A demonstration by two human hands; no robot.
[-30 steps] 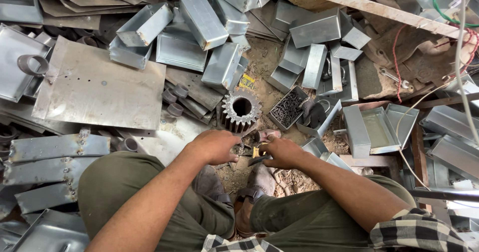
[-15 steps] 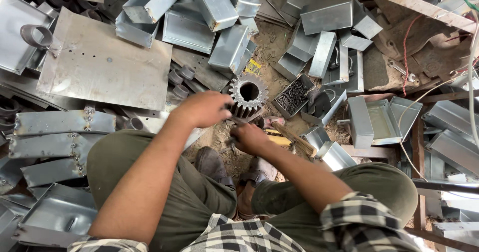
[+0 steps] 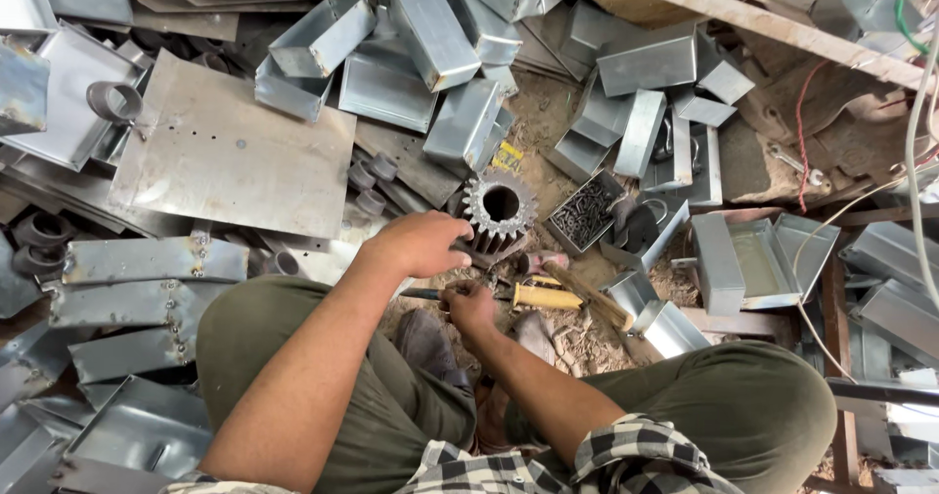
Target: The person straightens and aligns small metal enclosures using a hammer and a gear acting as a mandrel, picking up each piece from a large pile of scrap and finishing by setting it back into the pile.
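Two hands point(image 3: 423, 243) beside toothed gear point(image 3: 500, 207)

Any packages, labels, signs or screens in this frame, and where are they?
No signs or screens.
Yellow label: small tilted tag with dark marks, on the ground just above the toothed gear.
Open metal box: right of the gear, rectangular, grey, filled with dark screws.

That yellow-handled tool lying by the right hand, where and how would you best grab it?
Probably by the yellow handle, coming from above with fingers wrapped across it. The handle lies flat and exposed on the ground, pointing right, while the dark shaft end sits under the right hand. The wooden handle beside it leaves little room on the far side.
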